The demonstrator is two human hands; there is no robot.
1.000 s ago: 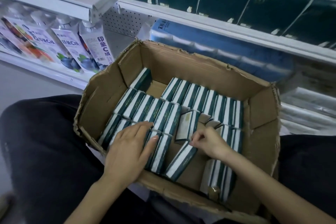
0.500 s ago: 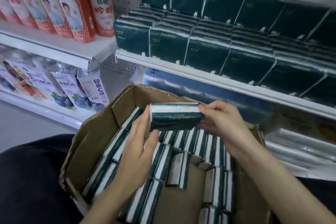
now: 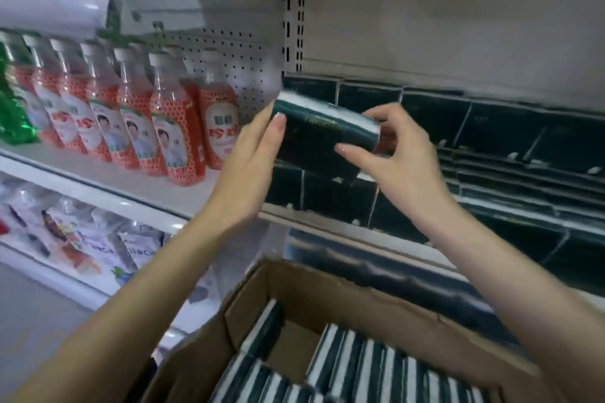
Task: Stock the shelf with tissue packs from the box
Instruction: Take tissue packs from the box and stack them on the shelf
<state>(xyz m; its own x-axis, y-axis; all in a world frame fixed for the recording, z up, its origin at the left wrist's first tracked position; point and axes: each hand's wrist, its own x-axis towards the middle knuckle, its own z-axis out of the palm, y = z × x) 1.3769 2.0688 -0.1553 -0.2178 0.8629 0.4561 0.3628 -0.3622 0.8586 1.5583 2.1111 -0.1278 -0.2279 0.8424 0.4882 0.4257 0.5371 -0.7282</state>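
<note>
A dark green tissue pack (image 3: 322,132) with white edges is held up in front of the shelf (image 3: 343,232), tilted down to the right. My left hand (image 3: 253,167) presses flat against its left end, fingers straight. My right hand (image 3: 396,153) grips its right end, thumb under and fingers curled over the top. The pack hovers over the left end of the stacked dark green packs (image 3: 491,153) that fill the shelf. Below, the open cardboard box (image 3: 327,291) holds several more packs (image 3: 347,366) standing on edge.
Red drink bottles (image 3: 170,127) stand on the neighbouring shelf to the left, beside a slotted upright post (image 3: 293,9). Pouches (image 3: 82,239) lie on the lower left shelf. Blue packages (image 3: 376,268) sit under the tissue shelf. Bare back wall shows above the stacked packs.
Both hands have lifted the pack from just above the box up to the shelf's stacked row. The camera has tilted upward with it.
</note>
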